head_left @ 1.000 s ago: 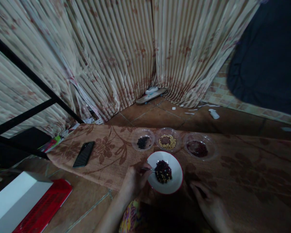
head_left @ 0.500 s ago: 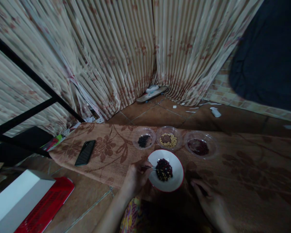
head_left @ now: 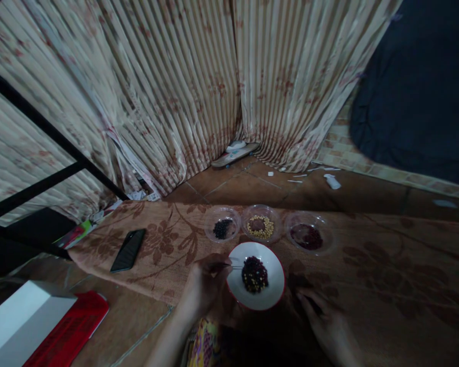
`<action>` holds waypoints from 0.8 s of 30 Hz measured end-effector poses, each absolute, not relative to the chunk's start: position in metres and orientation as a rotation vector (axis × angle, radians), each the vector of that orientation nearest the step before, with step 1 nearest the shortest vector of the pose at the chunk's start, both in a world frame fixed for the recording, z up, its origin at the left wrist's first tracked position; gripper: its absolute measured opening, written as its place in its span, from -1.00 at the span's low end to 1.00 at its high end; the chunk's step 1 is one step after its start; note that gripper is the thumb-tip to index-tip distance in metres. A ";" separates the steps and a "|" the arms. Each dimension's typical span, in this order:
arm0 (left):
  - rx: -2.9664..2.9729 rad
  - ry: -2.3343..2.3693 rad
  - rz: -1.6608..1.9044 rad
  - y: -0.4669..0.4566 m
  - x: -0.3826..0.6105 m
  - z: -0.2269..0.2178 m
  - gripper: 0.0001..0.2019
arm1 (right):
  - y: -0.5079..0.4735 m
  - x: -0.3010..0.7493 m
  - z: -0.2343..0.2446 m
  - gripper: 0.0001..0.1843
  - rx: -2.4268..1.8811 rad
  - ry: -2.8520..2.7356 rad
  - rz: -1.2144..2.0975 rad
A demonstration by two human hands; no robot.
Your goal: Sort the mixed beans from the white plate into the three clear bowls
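My left hand (head_left: 206,282) is closed on thin metal tweezers (head_left: 236,267), whose prongs reach over the left rim of a white bowl (head_left: 274,288) with a red edge. Inside the bowl lies a heap of mixed dark red, black and yellow beans (head_left: 254,275); the prongs stop just short of it, apparently with nothing between them. To the right of the bowl, my right hand (head_left: 325,318) rests on the cloth with fingers loosely bent and apart, holding nothing. Behind the bowl stand three clear plastic bowls, with black beans (head_left: 222,229), yellow soybeans (head_left: 265,227) and dark red beans (head_left: 310,237).
A brown flowered cloth (head_left: 168,270) covers the low table. On its left part lies a black phone (head_left: 128,250). A white box (head_left: 26,321) and a red item (head_left: 76,326) are on the floor at lower left. Beyond the table, a skateboard (head_left: 235,155) lies by the striped curtains.
My left hand has drawn the tweezers back slightly left, away from the bean heap. The right hand stays beside the bowl. The whole view has shifted a little.
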State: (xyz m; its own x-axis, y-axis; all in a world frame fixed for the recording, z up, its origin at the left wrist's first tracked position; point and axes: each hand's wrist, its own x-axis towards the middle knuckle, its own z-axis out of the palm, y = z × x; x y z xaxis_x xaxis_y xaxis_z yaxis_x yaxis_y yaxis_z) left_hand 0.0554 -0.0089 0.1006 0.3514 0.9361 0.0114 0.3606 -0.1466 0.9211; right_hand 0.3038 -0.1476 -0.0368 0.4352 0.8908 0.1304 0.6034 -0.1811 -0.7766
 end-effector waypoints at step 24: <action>1.893 1.089 0.575 -0.006 0.051 0.070 -0.90 | -0.149 0.302 -0.035 -0.60 -1.879 -1.269 0.484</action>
State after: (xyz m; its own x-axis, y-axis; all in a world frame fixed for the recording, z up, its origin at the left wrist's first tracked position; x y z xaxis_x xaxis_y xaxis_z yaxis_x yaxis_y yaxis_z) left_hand 0.0513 -0.0058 0.0696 0.5140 0.8574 -0.0237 0.4639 -0.2546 0.8485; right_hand 0.3020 -0.1490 -0.0347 0.4235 0.8983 0.1172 0.5919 -0.1764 -0.7864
